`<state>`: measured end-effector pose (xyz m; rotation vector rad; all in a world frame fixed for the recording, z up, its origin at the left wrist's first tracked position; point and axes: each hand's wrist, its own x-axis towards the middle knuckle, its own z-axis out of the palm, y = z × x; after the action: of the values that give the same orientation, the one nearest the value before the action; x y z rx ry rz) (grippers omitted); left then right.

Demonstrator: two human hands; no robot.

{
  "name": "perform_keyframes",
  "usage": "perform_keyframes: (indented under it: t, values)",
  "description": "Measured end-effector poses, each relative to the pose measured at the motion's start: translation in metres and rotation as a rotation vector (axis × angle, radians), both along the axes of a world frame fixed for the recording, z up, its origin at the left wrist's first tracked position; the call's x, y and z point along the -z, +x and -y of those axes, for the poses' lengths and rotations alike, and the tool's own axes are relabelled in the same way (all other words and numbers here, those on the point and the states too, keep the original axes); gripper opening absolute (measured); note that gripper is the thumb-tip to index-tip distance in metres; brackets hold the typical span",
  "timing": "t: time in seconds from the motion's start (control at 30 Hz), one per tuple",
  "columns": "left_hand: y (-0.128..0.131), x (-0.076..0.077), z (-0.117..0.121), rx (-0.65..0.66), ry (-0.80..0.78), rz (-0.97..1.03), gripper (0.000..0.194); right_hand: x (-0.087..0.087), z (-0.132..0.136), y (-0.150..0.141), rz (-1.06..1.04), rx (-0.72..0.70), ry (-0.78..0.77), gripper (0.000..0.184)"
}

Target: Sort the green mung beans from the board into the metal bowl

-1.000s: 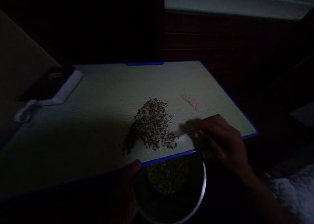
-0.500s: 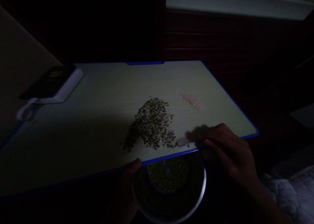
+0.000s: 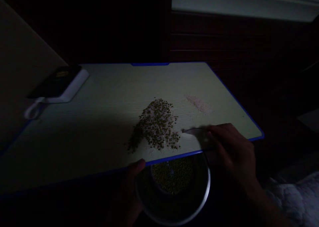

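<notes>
My right hand (image 3: 230, 147) pinches a small, thin, flat tool (image 3: 193, 130) over the board; its exact kind is unclear in the dim light. The tool's tip is just right of a loose heap of small green beans (image 3: 157, 120) mixed with pale grains. Below the board's front edge is a round metal bowl (image 3: 208, 187) with green beans (image 3: 174, 175) inside. My left hand (image 3: 133, 184) curls at the bowl's left side, its thumb at the blue board edge and its other fingers hidden in shadow.
The pale cutting board (image 3: 107, 84) has a blue rim. A small pile of pale grains (image 3: 199, 103) lies right of the heap. At the far left sits a black-and-white box-shaped device (image 3: 72, 87) with a looped strap (image 3: 33, 110). White quilted fabric (image 3: 294, 200) shows at lower right.
The tool in my right hand has moved up and away from the board's front edge and turned, so it looks thinner. My left hand stays beside the bowl. The view has shifted slightly.
</notes>
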<state>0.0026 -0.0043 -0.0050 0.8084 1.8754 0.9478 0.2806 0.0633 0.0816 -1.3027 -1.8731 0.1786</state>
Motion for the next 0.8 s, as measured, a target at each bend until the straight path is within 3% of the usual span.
perform_keyframes:
  t: [0.1,0.3,0.4,0.57,0.8]
  values:
    - [0.002,-0.001,0.001,-0.024,-0.041,0.030,0.044,-0.001,0.000,0.001,-0.002,0.035,-0.004,0.016]
    - [-0.006,0.007,-0.003,-0.011,-0.063,0.113,0.047,-0.003,0.006,-0.009,-0.018,-0.083,-0.003,0.018]
    - [-0.006,0.007,-0.003,0.002,-0.029,0.073,0.045,-0.003,0.000,-0.007,0.036,0.023,0.015,0.017]
    - [0.001,-0.006,-0.002,-0.006,-0.093,0.041,0.045,-0.008,-0.014,0.004,0.027,0.118,0.006,0.012]
    - [0.004,-0.014,-0.008,-0.051,-0.070,0.019,0.025,-0.014,-0.035,0.004,0.129,-0.033,0.046,0.024]
